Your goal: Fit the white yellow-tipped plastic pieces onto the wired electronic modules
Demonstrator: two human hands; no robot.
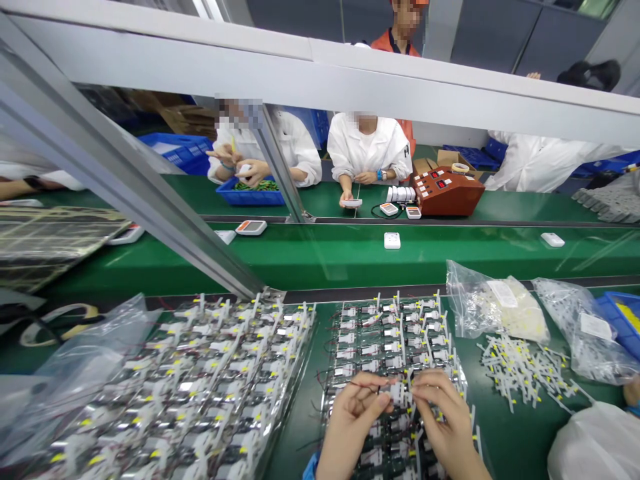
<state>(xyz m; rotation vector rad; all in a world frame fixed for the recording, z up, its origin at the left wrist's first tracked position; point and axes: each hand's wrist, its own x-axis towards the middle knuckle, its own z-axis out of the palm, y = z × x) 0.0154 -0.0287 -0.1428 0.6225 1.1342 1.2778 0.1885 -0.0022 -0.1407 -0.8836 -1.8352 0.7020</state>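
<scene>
My left hand (356, 415) is over the right-hand tray, its thumb and fingers closed around the edge of a small white part with a dark piece. Close beside it, my right hand (443, 413) has thumb and fingertips pinched together at that part's other side; what it grips is too small to make out. Below both hands lies a clear plastic tray (327, 393) filled with rows of small white-and-metal motor units (370, 349) with thin wires. White sticks with yellow ends rest among the rows.
A larger tray of similar units (200, 393) lies left. To the right are a pile of yellow-tipped white sticks (523, 367), plastic bags (495, 300) and a blue bin (617, 320). Beyond, a green conveyor (330, 250) carries white devices (392, 241); co-workers (367, 147) sit behind an aluminium frame.
</scene>
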